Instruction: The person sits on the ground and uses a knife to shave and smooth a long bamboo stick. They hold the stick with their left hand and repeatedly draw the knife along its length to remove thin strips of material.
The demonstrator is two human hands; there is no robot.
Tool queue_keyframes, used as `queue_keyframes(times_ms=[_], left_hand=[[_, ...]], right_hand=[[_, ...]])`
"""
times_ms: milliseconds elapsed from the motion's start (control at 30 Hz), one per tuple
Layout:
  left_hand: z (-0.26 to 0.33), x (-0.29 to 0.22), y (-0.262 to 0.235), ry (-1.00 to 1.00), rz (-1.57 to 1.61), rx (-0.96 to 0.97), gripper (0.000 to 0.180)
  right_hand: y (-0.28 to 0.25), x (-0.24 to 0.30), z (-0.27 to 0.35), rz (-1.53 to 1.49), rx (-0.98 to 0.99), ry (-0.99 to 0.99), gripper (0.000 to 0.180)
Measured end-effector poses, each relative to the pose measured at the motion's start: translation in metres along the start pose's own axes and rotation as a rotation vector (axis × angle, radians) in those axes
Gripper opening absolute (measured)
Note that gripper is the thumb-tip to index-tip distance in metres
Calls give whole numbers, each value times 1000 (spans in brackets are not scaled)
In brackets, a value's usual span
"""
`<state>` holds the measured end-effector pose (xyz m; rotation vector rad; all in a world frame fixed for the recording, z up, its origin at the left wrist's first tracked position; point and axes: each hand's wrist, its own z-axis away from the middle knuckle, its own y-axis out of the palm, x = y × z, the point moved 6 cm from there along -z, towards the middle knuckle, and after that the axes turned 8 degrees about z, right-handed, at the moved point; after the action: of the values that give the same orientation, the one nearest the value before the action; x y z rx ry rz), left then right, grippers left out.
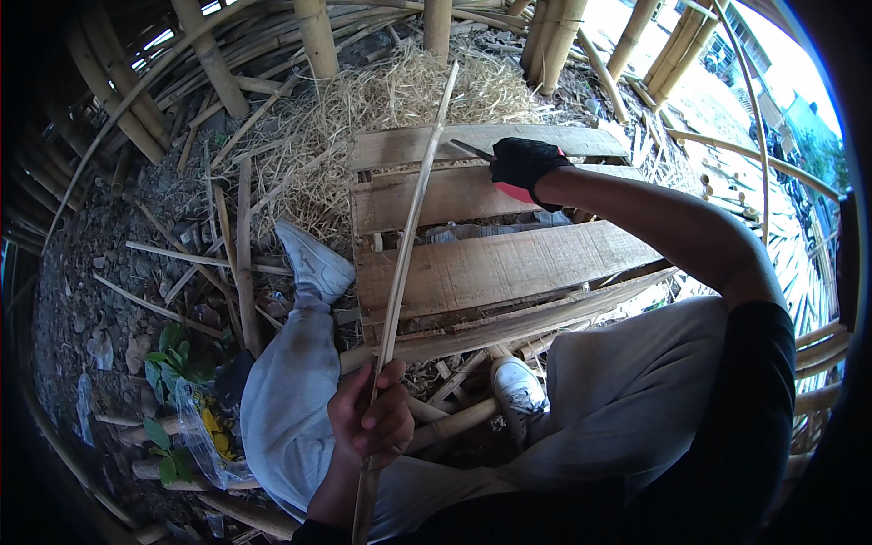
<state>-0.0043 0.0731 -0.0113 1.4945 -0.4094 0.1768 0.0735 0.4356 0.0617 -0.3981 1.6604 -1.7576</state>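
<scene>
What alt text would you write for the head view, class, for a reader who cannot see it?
A seated person's bare left hand grips a long thin bamboo strip, while the gloved right hand holds a blade against it above a wooden pallet, amid straw.

The bare left hand [371, 420] is curled in a closed fist low near the body, forearm rising from below, while the black-gloved right hand [525, 165] is clenched far forward on a bare, outstretched arm.

long thin bamboo strip [411, 222], pale tan, slightly bowed, running near-vertical from lower centre up across the plank pallet to the straw, small knife blade [472, 150], dark metal, edge set against strip near its upper end
</scene>
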Motion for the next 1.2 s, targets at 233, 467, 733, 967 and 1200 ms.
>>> queue_keyframes(times_ms=[233, 467, 733, 967, 1200], left_hand=[[5, -4, -4, -16, -38, -1, 26], [-3, 3, -5, -79, -25, 47, 27], [-4, 7, -8, -86, 30, 50, 28], [1, 11, -11, -53, 157, 40, 26], [3, 18, -12, -61, 223, 14, 26]], right_hand=[[-21, -3, 20, -481, -333, 160, 33], [-38, 98, 93, -372, -222, -482, 36], [-30, 104, 97, -263, -20, -300, 39], [-32, 138, 123, -196, -186, -792, 24], [-18, 128, 106, -305, -175, -665, 18]])
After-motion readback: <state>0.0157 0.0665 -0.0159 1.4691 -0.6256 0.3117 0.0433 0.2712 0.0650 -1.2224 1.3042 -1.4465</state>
